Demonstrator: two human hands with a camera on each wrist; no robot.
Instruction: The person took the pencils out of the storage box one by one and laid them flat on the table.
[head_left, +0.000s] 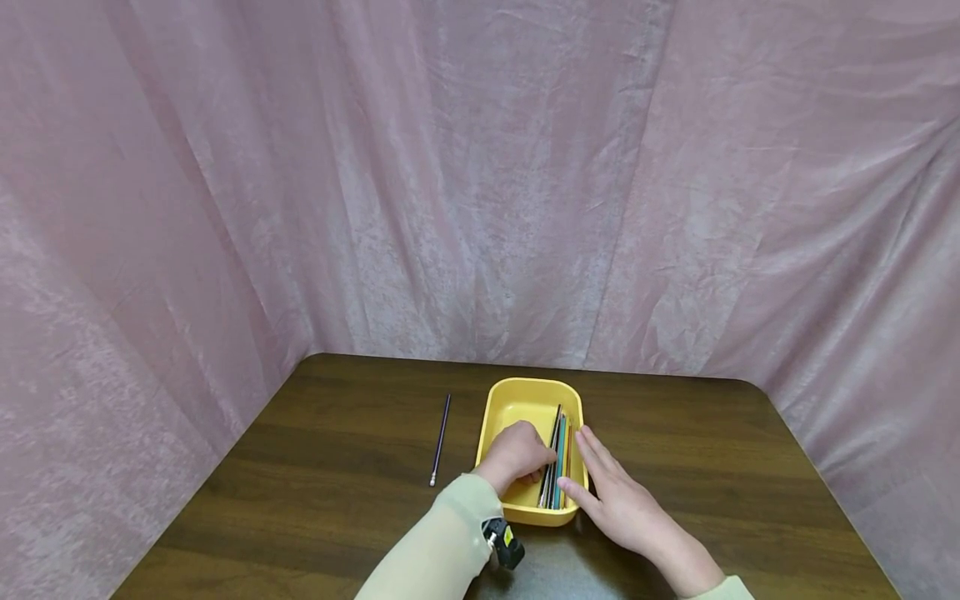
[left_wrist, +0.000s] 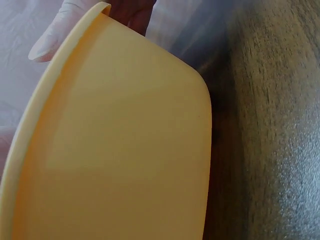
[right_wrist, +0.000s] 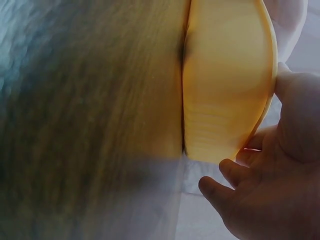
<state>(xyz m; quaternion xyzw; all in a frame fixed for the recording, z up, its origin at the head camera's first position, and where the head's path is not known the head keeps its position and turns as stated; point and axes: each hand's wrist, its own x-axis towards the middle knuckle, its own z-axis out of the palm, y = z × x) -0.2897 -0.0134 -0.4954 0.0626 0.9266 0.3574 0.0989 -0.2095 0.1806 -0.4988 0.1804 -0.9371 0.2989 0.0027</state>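
A yellow plastic tray (head_left: pixel 528 389) stands on the table, and several slim pencils (head_left: pixel 561 467) lie lengthwise along its right side, among them black, teal and orange ones. My left hand (head_left: pixel 519 454) reaches inside the tray with bent fingers, its fingertips at the leftmost dark pencils. Whether it pinches one is hidden by the hand itself. My right hand (head_left: pixel 618 500) rests at the tray's right wall, fingers straight along the outside and thumb over the rim. In the right wrist view, fingers of the right hand (right_wrist: pixel 280 150) touch the yellow wall (right_wrist: pixel 225 85).
A dark purple pencil (head_left: pixel 441 437) with a white eraser end lies on the brown wooden table (head_left: pixel 360 450), left of the tray. Pink curtains (head_left: pixel 480 183) hang behind the table and on both sides. A black wrist camera (head_left: pixel 504 543) is strapped to the left sleeve.
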